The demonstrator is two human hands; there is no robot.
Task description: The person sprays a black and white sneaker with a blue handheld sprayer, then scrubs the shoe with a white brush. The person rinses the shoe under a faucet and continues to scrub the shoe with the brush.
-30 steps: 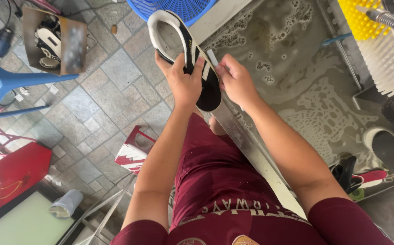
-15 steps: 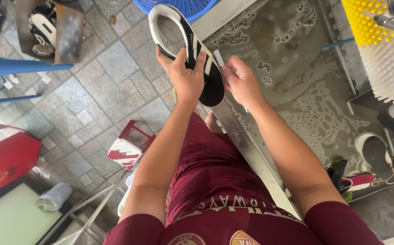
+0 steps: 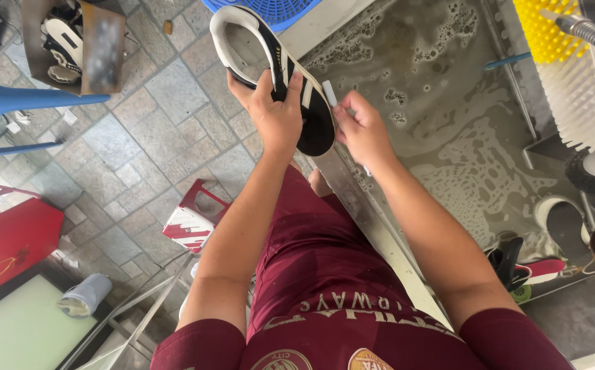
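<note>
In the head view, a black sneaker (image 3: 277, 75) with white stripes and a pale lining is held up in front of the body, over the metal rim (image 3: 359, 205) of a wash basin (image 3: 448, 123) filled with grey, foamy water. The left hand (image 3: 273, 116) is clamped around the middle of the shoe, thumb on one side and fingers wrapped over the other, with the heel opening turned away from the body. The right hand (image 3: 362, 130) is closed on a small white strip (image 3: 330, 92), seemingly a tag or a thin brush handle; which of the two cannot be told. The strip is kept just beside the shoe's side, touching or nearly so.

The step in hand is judged to be close work on the shoe's upper, cleaning or picking at a detail beside the stripes. A steady left-hand hold and a fine, controlled stroke of the right would be called for next.

Beyond the basin, a white and yellow bristle brush (image 3: 571, 75) is seen at the right edge, and further shoes (image 3: 537, 270) lie in the water. A blue basket (image 3: 277, 10) and a cardboard box (image 3: 78, 44) of footwear stand on the paved floor.
</note>
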